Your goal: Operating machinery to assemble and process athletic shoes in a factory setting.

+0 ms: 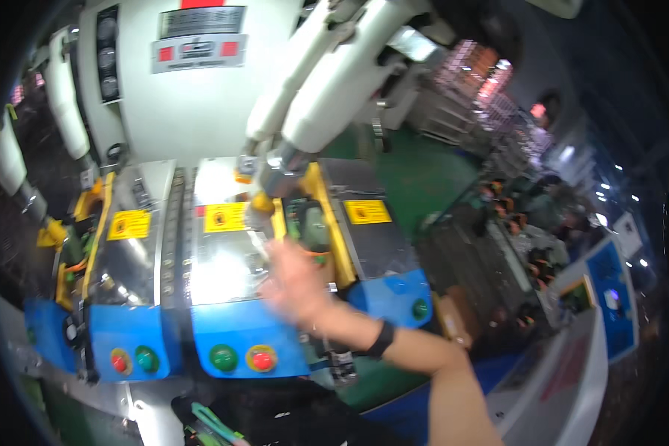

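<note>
My right hand, with a black band on its wrist, reaches over the middle of the machine. It is blurred by motion, and its fingers cannot be made out well enough to tell whether they hold anything. Close beside it, a dark green, rounded piece sits in a slot between yellow side plates. Just above the fingers, a metal machine head with a yellow tip points down. My left hand is not plainly visible. A dark item with a teal strip shows at the lower edge.
Blue control panels with green and red buttons run along the machine's front. White machine arms slant down from above. A second slot lies at the left. A rack of blurred pieces and a grey-white cabinet stand at the right.
</note>
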A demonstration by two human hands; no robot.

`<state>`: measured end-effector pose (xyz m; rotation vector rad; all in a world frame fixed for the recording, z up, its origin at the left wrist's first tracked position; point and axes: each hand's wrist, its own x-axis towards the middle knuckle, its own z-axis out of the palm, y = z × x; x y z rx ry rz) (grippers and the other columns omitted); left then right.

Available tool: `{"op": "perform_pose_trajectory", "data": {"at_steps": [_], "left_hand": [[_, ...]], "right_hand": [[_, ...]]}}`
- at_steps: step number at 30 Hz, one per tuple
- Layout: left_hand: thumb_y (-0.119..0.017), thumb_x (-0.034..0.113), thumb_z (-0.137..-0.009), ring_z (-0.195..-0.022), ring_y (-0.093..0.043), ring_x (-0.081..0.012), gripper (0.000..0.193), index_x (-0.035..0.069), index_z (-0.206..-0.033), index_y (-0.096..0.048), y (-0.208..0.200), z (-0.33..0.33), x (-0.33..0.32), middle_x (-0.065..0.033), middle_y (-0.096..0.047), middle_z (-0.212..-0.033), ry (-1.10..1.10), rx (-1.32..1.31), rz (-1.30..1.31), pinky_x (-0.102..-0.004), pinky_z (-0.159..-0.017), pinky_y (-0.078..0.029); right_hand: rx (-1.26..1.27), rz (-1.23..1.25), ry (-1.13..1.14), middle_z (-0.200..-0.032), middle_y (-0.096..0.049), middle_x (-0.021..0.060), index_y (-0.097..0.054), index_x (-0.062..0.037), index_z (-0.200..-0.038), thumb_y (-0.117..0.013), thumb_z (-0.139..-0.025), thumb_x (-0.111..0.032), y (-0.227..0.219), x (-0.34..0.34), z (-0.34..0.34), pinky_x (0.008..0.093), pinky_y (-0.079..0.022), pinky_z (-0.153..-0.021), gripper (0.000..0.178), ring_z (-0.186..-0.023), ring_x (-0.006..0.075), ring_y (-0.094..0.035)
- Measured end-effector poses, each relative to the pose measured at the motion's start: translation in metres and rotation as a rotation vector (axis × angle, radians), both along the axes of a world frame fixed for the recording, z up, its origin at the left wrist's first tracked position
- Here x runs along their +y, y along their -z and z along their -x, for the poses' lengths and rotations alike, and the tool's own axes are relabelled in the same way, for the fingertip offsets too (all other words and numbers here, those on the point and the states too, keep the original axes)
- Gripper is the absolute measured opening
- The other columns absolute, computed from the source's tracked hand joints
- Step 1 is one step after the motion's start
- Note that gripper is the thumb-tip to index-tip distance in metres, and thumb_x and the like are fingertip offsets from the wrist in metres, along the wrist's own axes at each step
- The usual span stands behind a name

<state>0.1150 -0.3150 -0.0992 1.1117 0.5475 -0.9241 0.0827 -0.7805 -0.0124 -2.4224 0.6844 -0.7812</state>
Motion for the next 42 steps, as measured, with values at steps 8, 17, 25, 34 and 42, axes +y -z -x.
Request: {"op": "perform_pose_trajectory", "data": {"at_steps": [8, 17, 25, 34, 42], "left_hand": [[-0.059, 0.012, -0.075, -0.096, -0.06, -0.0251, 0.037, 0.004, -0.111, -0.055, -0.001, -0.032, -0.019, -0.0118, -0.06, -0.103, 0.209, -0.097, 0.042, -0.0377, -0.086, -0.051], [-0.06, 0.014, -0.069, -0.097, -0.062, -0.0253, 0.049, 0.003, -0.116, -0.054, -0.017, 0.03, 0.073, -0.0137, -0.06, -0.108, -0.265, -0.274, 0.055, -0.0384, -0.089, -0.052], [-0.067, 0.002, -0.067, -0.106, -0.055, -0.0301, 0.07, 0.005, -0.13, -0.037, 0.069, 0.037, 0.156, -0.0139, -0.052, -0.114, -0.269, -0.594, -1.09, -0.04, -0.096, -0.044], [-0.079, 0.028, -0.07, -0.13, -0.041, -0.0326, 0.087, 0.001, -0.14, -0.035, 0.136, -0.018, 0.251, -0.0207, -0.044, -0.138, -0.047, -0.707, -0.369, -0.0414, -0.107, -0.036], [-0.063, 0.016, -0.08, -0.121, -0.048, -0.0407, 0.055, -0.005, -0.128, -0.045, 0.196, -0.118, 0.511, -0.0254, -0.049, -0.131, -0.296, -0.781, -1.253, -0.0463, -0.102, -0.04]], "right_hand": [[0.285, 0.342, -0.374, -0.144, -0.034, 0.0317, -0.042, 0.0066, -0.135, -0.056, -0.083, -0.031, 0.081, 0.163, -0.093, 0.0646, -0.011, -0.112, 0.067, -0.14, 0.0424, -0.026], [-0.061, -0.297, -0.827, -0.124, -0.056, 0.0197, -0.051, 0.0024, -0.123, -0.063, -0.086, -0.015, 0.097, 0.277, -0.007, 0.0508, -0.035, -0.107, 0.043, -0.12, 0.0343, -0.052], [0.167, -0.786, -1.065, -0.099, -0.071, 0.0126, -0.064, -0.0016, -0.107, -0.066, -0.084, -0.007, 0.103, 0.375, 0.028, 0.0308, -0.054, -0.081, 0.024, -0.089, 0.0243, -0.07], [0.367, -0.665, -0.72, -0.09, -0.071, 0.0099, -0.068, 0.0029, -0.105, -0.067, -0.089, -0.018, 0.125, 0.459, -0.036, 0.03, -0.051, -0.082, 0.026, -0.087, 0.0177, -0.066], [0.455, -0.459, -1.162, -0.119, -0.062, 0.0161, -0.056, -0.0004, -0.122, -0.073, -0.084, -0.023, 0.078, 0.654, -0.242, 0.0343, -0.053, -0.089, 0.048, -0.108, 0.0247, -0.062]]}}
